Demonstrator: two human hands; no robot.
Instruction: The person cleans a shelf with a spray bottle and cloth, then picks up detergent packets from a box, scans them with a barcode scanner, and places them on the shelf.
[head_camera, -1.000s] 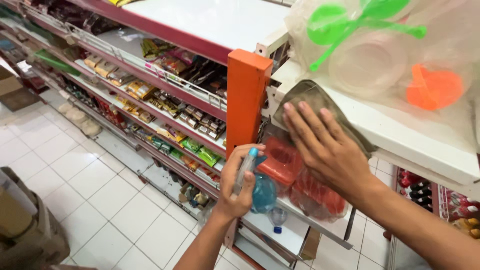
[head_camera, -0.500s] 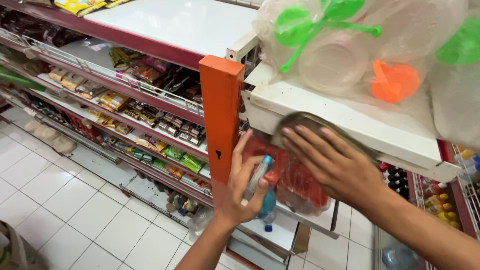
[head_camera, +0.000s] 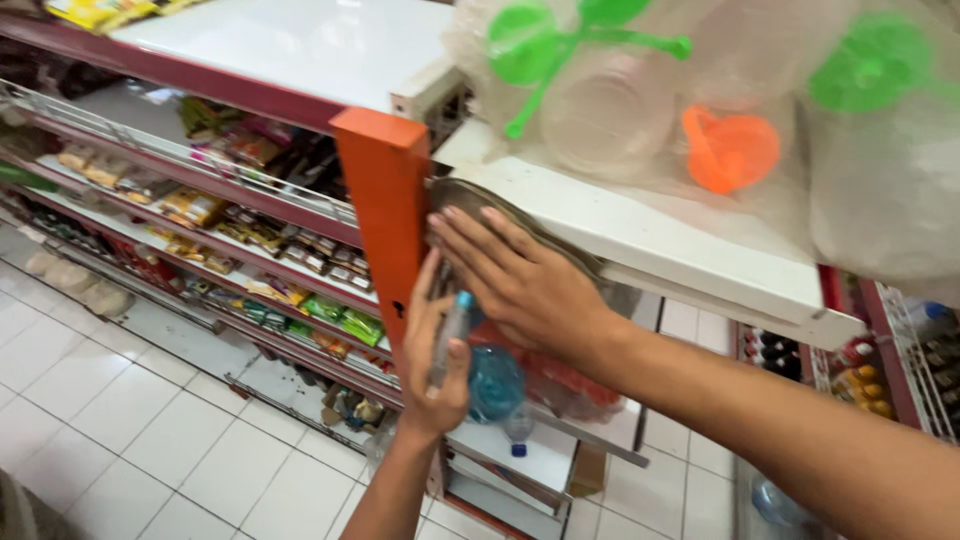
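My left hand (head_camera: 432, 360) is closed around a slim grey marker with a blue tip (head_camera: 450, 335), held upright beside the orange shelf post (head_camera: 385, 210). My right hand (head_camera: 515, 275) lies flat, fingers spread, on a grey-brown cloth-like item (head_camera: 530, 225) pressed against the underside edge of the white shelf (head_camera: 660, 235). The two hands touch near the post. Behind them a blue round container (head_camera: 495, 382) and red packaged goods (head_camera: 565, 380) sit on a lower shelf.
Bagged clear plastic jars with green and orange lids (head_camera: 700, 100) rest on top of the white shelf. Long store shelves of snack packets (head_camera: 230, 240) run to the left. White tiled floor (head_camera: 150, 440) lies below. Bottles (head_camera: 860, 375) stand at right.
The view has moved closer and lower. My right hand has slid left and up against the cloth under the shelf edge, and my left hand with the marker has risen beside the post.
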